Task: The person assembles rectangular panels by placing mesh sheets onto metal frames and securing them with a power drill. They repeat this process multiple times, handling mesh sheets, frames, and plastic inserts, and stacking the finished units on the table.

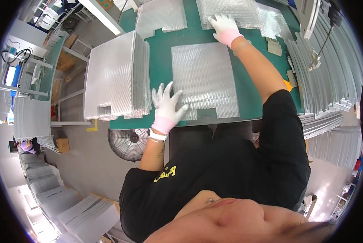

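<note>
The one camera sits on the person's head and looks almost straight down, close over the flat green work table [163, 60] toward twelve o'clock, with the person's own black shirt [230, 170] filling the picture near six o'clock and the edges bending round.

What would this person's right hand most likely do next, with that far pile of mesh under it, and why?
Probably slide the top sheet off the far mesh pile toward the body. The right hand lies flat on that pile with the arm stretched out, while the left hand presses spread fingers on the left edge of the single mesh sheet on the green table, as if steadying it.
</note>
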A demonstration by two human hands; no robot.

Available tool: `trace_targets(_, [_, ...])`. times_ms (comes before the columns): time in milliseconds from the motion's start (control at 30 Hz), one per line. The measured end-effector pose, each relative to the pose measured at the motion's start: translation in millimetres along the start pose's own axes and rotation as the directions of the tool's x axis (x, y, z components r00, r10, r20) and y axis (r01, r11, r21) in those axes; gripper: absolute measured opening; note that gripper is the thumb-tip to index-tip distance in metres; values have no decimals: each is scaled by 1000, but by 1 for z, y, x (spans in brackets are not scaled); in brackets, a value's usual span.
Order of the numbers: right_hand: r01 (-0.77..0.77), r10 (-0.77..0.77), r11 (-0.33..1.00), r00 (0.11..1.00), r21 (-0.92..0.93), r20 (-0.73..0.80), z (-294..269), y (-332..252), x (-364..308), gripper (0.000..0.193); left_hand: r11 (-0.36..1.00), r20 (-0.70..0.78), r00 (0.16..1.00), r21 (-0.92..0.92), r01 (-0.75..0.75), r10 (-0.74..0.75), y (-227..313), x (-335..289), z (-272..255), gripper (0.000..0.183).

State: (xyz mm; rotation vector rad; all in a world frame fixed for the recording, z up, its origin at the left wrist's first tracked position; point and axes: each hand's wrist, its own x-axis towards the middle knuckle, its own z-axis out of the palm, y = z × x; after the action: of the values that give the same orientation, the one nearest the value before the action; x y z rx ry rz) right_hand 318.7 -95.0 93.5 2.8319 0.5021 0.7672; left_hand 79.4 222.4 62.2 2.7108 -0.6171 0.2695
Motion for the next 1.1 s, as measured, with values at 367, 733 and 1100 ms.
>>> trace_targets(367, [178, -178, 984, 959, 19, 219, -23, 29, 21, 74, 858, -318, 948, -483, -178, 17, 14, 16, 2, 47])
trace_targets(733, [-2, 118, 980, 815, 201, -567, -63, 103, 58, 42, 536, 64, 995, -839, 94, -74, 17, 18, 8, 36])
trace_targets(1100, [313, -318, 911, 948, 268, -25, -144, -91, -133, 59, -195, -37, 980, -978, -76, -196, 47, 108, -5, 41])
